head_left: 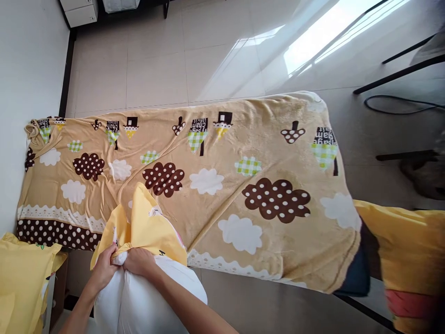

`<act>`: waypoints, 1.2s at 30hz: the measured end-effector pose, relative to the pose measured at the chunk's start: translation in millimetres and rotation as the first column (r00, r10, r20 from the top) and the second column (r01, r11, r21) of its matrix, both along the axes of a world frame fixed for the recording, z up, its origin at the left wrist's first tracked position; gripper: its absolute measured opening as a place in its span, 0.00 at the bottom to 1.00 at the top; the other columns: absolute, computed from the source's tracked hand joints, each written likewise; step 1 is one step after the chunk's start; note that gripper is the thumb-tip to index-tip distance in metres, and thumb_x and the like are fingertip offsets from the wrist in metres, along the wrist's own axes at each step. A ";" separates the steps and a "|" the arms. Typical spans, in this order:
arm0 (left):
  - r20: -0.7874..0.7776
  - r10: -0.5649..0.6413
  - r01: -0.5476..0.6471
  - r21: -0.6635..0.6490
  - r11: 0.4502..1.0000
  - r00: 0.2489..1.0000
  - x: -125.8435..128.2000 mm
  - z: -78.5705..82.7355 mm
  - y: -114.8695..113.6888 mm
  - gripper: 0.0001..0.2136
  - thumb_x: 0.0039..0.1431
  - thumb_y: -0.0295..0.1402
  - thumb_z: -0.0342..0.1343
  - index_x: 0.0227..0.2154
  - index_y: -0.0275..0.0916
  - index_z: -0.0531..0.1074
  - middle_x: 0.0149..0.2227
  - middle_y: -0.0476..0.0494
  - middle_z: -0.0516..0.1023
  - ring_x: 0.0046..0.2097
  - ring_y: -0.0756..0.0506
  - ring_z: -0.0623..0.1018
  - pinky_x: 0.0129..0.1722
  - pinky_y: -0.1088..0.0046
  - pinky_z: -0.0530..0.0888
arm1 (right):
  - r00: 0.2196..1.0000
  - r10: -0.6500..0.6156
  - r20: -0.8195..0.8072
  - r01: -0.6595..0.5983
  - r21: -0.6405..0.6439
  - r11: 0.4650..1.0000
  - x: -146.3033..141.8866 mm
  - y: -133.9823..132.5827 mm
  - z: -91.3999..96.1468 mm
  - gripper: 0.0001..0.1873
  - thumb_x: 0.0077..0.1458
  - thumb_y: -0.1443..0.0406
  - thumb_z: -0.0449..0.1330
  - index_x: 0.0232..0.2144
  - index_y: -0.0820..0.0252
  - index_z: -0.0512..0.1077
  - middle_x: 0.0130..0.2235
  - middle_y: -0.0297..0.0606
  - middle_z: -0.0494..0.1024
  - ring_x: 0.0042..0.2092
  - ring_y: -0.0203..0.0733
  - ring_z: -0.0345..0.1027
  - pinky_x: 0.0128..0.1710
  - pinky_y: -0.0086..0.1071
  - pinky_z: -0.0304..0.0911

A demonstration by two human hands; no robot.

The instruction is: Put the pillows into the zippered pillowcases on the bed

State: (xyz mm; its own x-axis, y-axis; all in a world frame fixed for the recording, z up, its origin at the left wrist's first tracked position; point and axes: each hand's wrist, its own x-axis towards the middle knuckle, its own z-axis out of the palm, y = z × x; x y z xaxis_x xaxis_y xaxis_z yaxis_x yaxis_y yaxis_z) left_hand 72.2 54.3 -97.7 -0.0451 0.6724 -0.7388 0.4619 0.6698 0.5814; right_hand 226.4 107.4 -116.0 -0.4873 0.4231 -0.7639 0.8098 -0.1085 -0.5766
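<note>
A yellow pillowcase point(151, 222) with small printed figures stands up in folds over the near edge of a bed-like surface. Below it bulges a plump white pillow point(174, 287), partly inside the case opening. My left hand point(104, 268) is closed on the left side of the gathered opening, its thumb beside a bunched white corner. Close to it, my right hand point(139, 262) grips the opening's edge together with the pillow. The fingertips of my right hand are hidden in the cloth. Beneath the case lies a tan blanket point(208, 213) printed with clouds and polka dots.
Yellow pillows point(28, 278) are stacked at lower left. Another yellow patterned cloth point(410, 250) hangs at the right. Beyond the bed, tiled floor point(156, 69) stretches back, with black metal legs point(399, 74) and a cable point(399, 105) at right. A white wall point(28, 93) borders the left.
</note>
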 end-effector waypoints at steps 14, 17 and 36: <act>-0.507 -0.342 0.218 -0.289 0.932 0.792 17.3 -12.8 -21.3 0.14 0.59 0.25 0.45 0.42 0.36 0.74 0.43 0.37 0.80 0.46 0.40 0.77 0.40 0.70 0.65 | 0.977 -0.213 0.027 0.171 0.499 0.849 75.2 -38.2 52.6 0.38 0.60 0.48 0.52 0.64 0.65 0.56 0.55 0.55 0.69 0.55 0.58 0.63 0.53 0.50 0.59; -0.500 -0.338 0.222 -0.279 0.934 0.797 14.9 -10.7 -21.5 0.16 0.60 0.25 0.41 0.43 0.35 0.73 0.42 0.37 0.80 0.46 0.40 0.77 0.39 0.69 0.65 | 0.985 -0.170 -0.040 0.153 0.668 0.728 118.9 -70.0 58.3 0.44 0.59 0.49 0.53 0.70 0.55 0.40 0.62 0.53 0.62 0.61 0.60 0.57 0.55 0.51 0.57; -0.187 -0.064 0.051 -0.075 0.996 0.980 13.7 -4.6 6.5 0.04 0.48 0.27 0.47 0.25 0.41 0.57 0.27 0.52 0.64 0.33 0.49 0.66 0.34 0.75 0.61 | 0.959 0.157 -0.238 -0.166 -0.018 0.986 59.2 -26.4 30.5 0.30 0.58 0.62 0.49 0.62 0.65 0.62 0.59 0.51 0.69 0.58 0.55 0.62 0.56 0.46 0.55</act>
